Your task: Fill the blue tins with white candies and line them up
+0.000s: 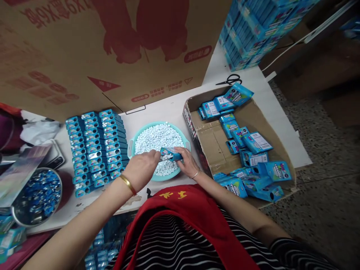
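Both hands, left hand (142, 168) and right hand (188, 162), grip a small blue box (170, 153) over the candy basin (132, 144), frame centre. Risk: tilt spills pellets onto the table (168, 107).

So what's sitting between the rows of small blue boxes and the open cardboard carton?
In the head view, the teal basin of white pellets lies between the blue box rows and the cardboard carton; both hands work over it.
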### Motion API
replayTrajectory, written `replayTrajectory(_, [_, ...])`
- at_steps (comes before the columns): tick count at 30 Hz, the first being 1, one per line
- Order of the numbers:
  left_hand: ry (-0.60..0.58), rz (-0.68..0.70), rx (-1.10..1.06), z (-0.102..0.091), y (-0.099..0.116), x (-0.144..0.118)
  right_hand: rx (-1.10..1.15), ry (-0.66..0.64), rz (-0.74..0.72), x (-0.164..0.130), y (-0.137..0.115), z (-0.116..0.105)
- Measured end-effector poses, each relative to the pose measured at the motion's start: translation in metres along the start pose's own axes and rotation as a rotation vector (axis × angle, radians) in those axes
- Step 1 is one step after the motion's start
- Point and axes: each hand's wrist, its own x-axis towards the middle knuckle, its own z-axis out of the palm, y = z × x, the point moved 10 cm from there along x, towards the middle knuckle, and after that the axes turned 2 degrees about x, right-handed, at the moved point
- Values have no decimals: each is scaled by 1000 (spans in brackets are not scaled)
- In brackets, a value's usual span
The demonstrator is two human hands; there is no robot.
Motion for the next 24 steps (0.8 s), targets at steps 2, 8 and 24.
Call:
replayTrajectory(2, [4,5,47,-9,6,-2,11,10,1,0,2,0])
replayTrajectory(8, [110,-137,-159,34,-54,2,76,66,42,-2,15,-9])
replayTrajectory(24, [195,-147,-596,182,-43,107,200,261,413,-22,52,-33])
